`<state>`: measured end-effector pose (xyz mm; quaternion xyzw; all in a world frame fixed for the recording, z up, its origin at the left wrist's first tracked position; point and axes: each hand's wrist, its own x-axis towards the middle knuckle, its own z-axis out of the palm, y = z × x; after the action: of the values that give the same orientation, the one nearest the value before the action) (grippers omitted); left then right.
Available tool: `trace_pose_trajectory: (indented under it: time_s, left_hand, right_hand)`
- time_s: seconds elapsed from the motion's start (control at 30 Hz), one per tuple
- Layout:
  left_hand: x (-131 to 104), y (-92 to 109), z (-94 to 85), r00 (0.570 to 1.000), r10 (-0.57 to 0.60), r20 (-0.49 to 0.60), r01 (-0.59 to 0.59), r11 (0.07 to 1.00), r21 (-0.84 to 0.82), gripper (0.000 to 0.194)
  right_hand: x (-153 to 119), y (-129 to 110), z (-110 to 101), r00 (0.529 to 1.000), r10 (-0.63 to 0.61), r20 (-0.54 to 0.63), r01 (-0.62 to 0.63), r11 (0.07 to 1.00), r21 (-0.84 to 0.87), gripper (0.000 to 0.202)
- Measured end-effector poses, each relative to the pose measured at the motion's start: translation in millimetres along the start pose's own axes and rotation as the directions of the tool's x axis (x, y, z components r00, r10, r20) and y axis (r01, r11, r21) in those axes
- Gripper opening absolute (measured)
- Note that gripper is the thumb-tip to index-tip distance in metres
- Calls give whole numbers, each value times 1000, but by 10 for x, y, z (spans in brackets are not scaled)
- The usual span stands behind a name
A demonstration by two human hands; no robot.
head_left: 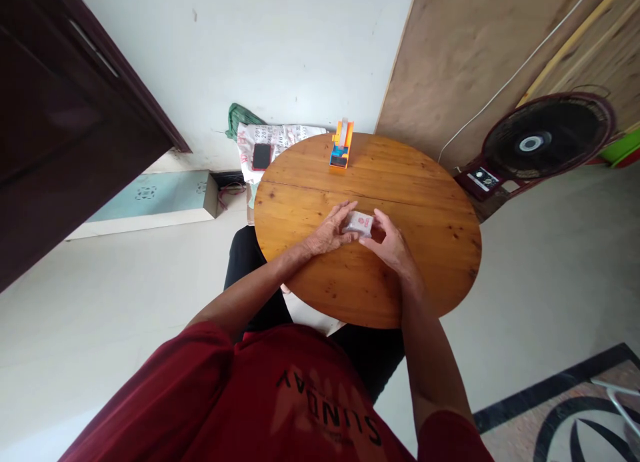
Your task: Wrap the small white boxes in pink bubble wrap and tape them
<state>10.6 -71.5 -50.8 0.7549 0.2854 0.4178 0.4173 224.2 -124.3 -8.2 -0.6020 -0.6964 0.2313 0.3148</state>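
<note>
A small white box with red print and a shiny, clear-looking surface is between my two hands, just over the round wooden table. My left hand grips its left end, fingers along the far side and thumb at the near side. Around the right end curls my right hand, its thumb at the near edge and its fingertips by the far right corner. Beyond the hands, near the far edge, stands an orange and blue tape dispenser.
A dark phone lies on a printed white sack beside the table, with a green bag behind it. To the right stands a dark fan by a wooden panel. A dark door is on the left.
</note>
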Motion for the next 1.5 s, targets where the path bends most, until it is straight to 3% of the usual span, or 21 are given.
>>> trace_pose_trajectory:
  time_s: [0.07,0.17,0.37,0.53,0.7,0.83,0.97,1.13,1.37,1.5]
  left_hand:
    - [-54,8,-31,995,-96,-22,93,990,-109,93]
    - [-98,3,-55,977,-209,-35,194,951,-242,95]
    - [-31,-40,35,961,-277,-22,243,875,-419,90]
    - [-7,-60,86,951,-297,-90,246,897,-367,72]
    - [-25,15,20,953,-278,-117,216,901,-376,74]
    - [-43,22,-80,905,-347,-247,255,906,-338,60]
    - [-89,27,-71,888,-368,-276,316,924,-216,51]
    - [-140,89,-23,925,-263,-274,266,964,-24,53]
    - [-144,153,-50,948,-246,-200,247,969,-24,68]
    - [-127,177,-38,943,-268,-198,249,962,-116,76]
  right_hand:
    - [-20,21,-55,1000,5,16,-5,1000,9,86]
    - [-34,25,-103,999,14,46,-13,999,-31,85]
    - [-7,-8,-41,999,-24,27,29,985,-169,70]
    - [27,-8,12,999,-48,13,49,988,-148,61]
    - [-11,-9,-76,998,16,55,-9,993,-115,74]
    - [-51,49,-190,999,47,25,-46,997,-57,75]
    - [-42,86,-173,999,17,46,-11,992,-123,66]
    - [-24,56,-107,999,4,42,2,990,-144,71]
    - [-25,-17,-129,999,41,24,-41,999,13,73]
    - [-24,-50,-110,999,23,-44,-18,995,98,69]
